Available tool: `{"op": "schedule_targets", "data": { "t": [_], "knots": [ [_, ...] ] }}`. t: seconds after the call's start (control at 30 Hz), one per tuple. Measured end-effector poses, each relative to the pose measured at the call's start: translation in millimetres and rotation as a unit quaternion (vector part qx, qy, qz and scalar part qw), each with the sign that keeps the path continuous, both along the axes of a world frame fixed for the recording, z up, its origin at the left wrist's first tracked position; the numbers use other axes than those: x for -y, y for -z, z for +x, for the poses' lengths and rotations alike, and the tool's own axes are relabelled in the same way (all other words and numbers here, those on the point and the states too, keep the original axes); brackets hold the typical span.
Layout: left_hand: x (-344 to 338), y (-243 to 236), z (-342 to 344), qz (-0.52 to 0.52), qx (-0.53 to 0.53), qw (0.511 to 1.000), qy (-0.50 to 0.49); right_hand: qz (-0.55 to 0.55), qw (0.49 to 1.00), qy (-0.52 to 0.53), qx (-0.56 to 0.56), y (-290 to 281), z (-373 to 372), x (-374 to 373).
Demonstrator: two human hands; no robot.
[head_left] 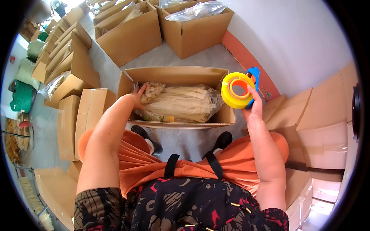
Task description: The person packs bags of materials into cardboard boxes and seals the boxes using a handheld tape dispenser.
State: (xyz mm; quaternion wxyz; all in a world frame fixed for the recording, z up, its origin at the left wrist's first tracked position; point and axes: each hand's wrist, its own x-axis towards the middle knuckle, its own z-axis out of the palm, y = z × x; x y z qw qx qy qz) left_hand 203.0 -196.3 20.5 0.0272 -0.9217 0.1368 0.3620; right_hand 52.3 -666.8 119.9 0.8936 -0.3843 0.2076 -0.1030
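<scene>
An open cardboard box (pixel 173 71) sits on the floor in front of me, holding clear plastic bags of long cream-coloured material (pixel 185 102) and a smaller bunch of beige pieces (pixel 153 91) at its left end. My left hand (pixel 137 99) reaches over the box's left end, fingers spread against the bags, partly hidden by my wrist. My right hand (pixel 252 102) is closed on a blue tape dispenser (pixel 253 75) with a yellow roll of tape (pixel 228 96), held up at the box's right end.
Open bag-filled cartons (pixel 129 36) stand ahead and in a row at left. Closed cartons (pixel 94 111) flank me at left, more boxes (pixel 320 142) at right beside a white wall (pixel 293 38). Green sacks (pixel 21 96) lie at far left.
</scene>
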Motion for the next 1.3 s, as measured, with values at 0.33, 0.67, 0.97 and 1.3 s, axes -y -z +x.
{"op": "schedule_targets", "data": {
  "t": [0.33, 0.67, 0.97, 1.3],
  "knots": [
    [135, -98, -54, -0.017, 0.097, 0.976, 0.197, -0.097, 0.994, 0.043, -0.006, -6, -6, 43],
    [198, -29, -48, -0.082, -0.066, 0.949, 0.297, -0.375, 0.907, -0.191, 0.007, 14, -9, -27],
    [45, -121, -1, -0.265, 0.456, 0.848, 0.046, -0.434, 0.842, -0.318, 0.041, 25, 14, -48],
    [40, -37, -59, -0.179, 0.029, 0.983, -0.034, -0.375, 0.885, -0.277, 0.009, 31, 24, -40]
  ]
}}
